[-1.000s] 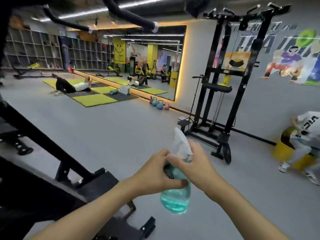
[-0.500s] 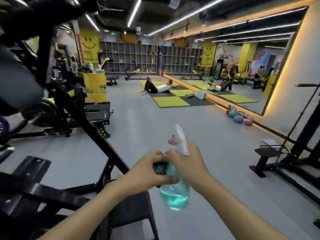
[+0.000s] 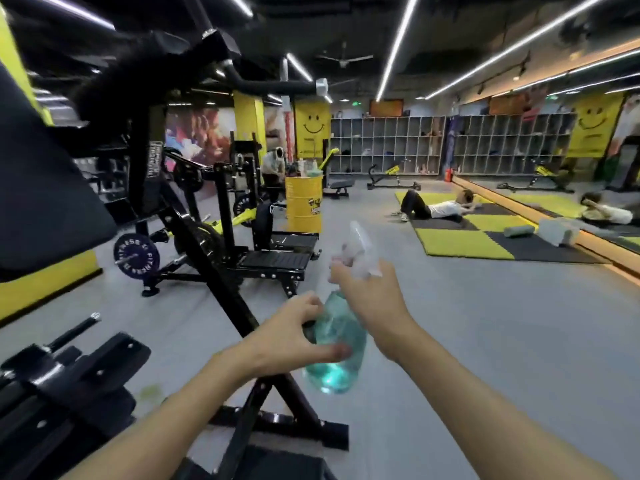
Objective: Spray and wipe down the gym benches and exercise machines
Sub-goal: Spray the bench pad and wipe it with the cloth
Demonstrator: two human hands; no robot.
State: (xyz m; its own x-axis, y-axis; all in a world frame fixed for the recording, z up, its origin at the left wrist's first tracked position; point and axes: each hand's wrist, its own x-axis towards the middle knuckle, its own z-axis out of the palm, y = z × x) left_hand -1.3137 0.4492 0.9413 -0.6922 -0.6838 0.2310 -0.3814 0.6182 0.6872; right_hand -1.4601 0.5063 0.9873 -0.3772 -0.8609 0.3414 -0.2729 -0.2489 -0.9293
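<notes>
- The black exercise machine point(image 3: 207, 244) stood at ten o'clock from the hands. Its slanted frame ran down to a foot at seven o'clock, and it looked like the likeliest next target.
- The left hand point(image 3: 287, 336) gripped the spray bottle point(image 3: 337, 355) from its nine o'clock side, fingers curled round the belly and thumb across the front.
- The spray bottle hung mid-frame between both hands, above the grey floor point(image 3: 485, 341), with its trigger head point(image 3: 360, 247) tipped toward twelve o'clock. The teal liquid probably made it moderately light but prone to slosh. The thin clear plastic would likely give under a squeeze and slip when wet, so the neck seemed the surest hold.
- The right hand point(image 3: 372, 299) was wrapped round that neck at one o'clock. Blur hid whether a finger lay on the trigger.
- The mats point(image 3: 460, 242) lay well apart at two o'clock.
</notes>
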